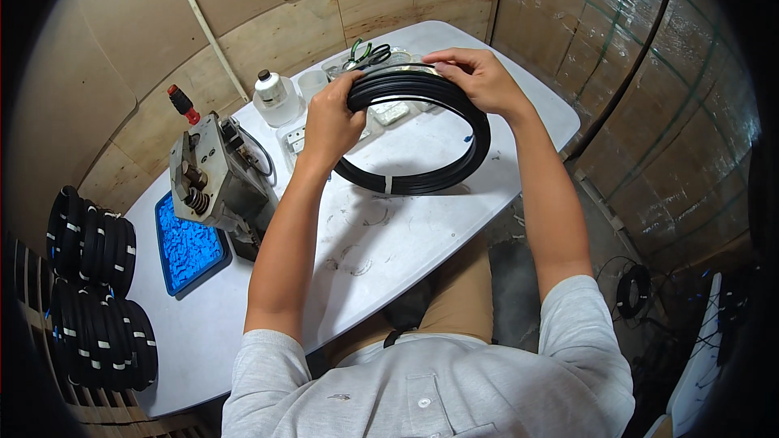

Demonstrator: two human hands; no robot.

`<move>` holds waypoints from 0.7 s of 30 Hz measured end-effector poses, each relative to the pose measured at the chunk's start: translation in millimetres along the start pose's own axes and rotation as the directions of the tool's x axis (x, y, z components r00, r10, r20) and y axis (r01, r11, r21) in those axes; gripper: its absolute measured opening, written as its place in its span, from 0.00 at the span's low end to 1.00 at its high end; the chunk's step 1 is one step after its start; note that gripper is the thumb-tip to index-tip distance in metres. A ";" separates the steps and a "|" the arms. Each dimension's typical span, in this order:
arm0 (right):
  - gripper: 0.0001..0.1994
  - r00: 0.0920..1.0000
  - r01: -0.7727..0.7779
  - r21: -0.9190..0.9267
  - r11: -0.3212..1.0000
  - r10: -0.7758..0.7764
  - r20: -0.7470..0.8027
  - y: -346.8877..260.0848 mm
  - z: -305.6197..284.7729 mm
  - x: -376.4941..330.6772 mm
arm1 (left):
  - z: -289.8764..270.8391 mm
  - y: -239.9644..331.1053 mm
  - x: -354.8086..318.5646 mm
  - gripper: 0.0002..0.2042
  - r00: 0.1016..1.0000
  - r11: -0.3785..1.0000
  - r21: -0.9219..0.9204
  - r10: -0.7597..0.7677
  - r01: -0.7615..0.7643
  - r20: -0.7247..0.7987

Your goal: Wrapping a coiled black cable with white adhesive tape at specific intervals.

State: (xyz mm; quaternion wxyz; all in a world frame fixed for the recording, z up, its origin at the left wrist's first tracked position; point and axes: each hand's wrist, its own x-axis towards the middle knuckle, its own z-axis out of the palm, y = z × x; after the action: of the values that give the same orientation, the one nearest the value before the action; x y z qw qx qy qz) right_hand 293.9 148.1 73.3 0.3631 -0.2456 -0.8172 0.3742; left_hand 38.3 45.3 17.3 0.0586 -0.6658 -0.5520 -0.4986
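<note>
- While both hands grip it, the black coil (pixel 422 134) stands tilted over the white table (pixel 389 235), its low edge on or just above the top (cannot tell which).
- Left hand (pixel 331 123) is closed round the coil's upper left; right hand (pixel 477 77) pinches its upper right, fingers curled over the strands.
- Step, as I judge it: squaring up the loops, apparently before binding; one white tie (pixel 389 186) sits at the bottom.
- Next move calls for a steady hold so the loops don't spring apart.
- Finished coils (pixel 97 292) stack at far left; a metal device (pixel 213 178) stands beside a blue tray (pixel 188 247).
</note>
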 end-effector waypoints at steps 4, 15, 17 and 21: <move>0.12 0.991 0.016 -0.081 0.997 -0.005 0.134 -13.7 -1.5 13.3 | -1.4 4.8 1.1 0.23 0.995 0.995 -0.006 0.097 -0.097 -0.009; 0.11 0.966 -0.019 -0.058 0.998 0.033 0.255 -13.9 -1.7 32.9 | -4.9 4.6 0.6 0.23 0.997 0.999 0.002 0.042 -0.042 0.060; 0.11 0.971 -0.030 -0.031 0.999 0.036 0.238 -14.0 -5.6 26.6 | -6.8 4.5 0.8 0.22 0.998 1.000 0.000 0.006 -0.006 0.062; 0.11 0.968 -0.064 -0.015 0.998 0.066 0.241 -11.3 -6.4 27.5 | -6.1 4.0 2.0 0.22 0.996 0.999 0.044 -0.032 0.028 0.087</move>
State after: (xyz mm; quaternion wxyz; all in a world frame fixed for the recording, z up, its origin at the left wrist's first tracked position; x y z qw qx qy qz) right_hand 280.5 162.7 96.5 0.2476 -0.2263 -0.8483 0.4098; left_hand 37.7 41.3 23.7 0.0413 -0.6773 -0.5746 -0.4577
